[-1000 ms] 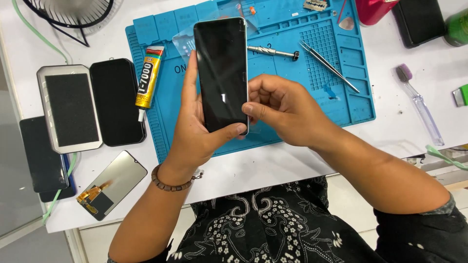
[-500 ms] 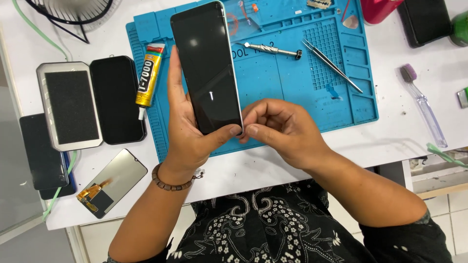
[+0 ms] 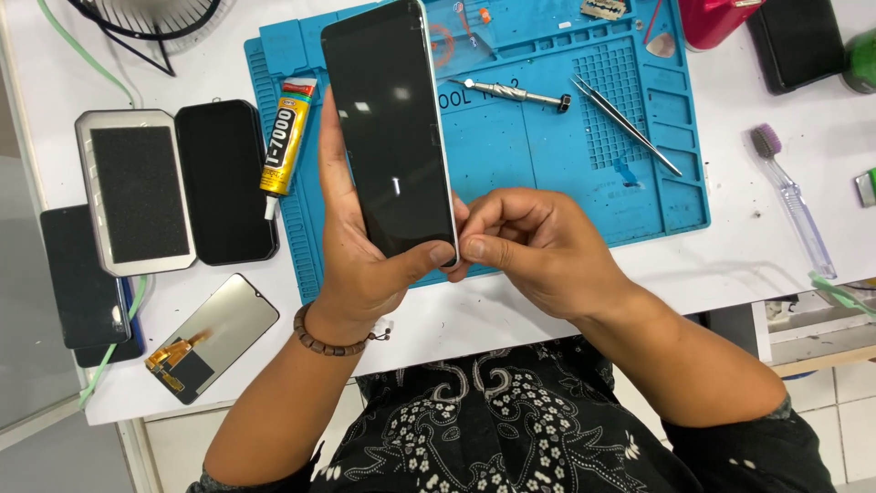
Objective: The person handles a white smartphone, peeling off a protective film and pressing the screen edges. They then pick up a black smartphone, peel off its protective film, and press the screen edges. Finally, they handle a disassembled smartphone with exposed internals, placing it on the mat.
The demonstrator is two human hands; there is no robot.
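fan [image 3: 146, 20] cut off at top edge, blue mat [image 3: 566, 183] partly hidden behind phone [image 3: 388, 128]

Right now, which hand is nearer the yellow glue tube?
Left. The left hand holding the phone sits just right of the glue tube; the right hand is farther right, past the phone.

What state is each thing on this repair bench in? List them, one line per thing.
Smartphone: screen dark, held upright in left hand.
Right hand: pinching the phone's lower corner.
Glue tube: capped, lying flat.
Tweezers: lying on blue mat.
Loose display panel: lying flat, flex cable exposed.
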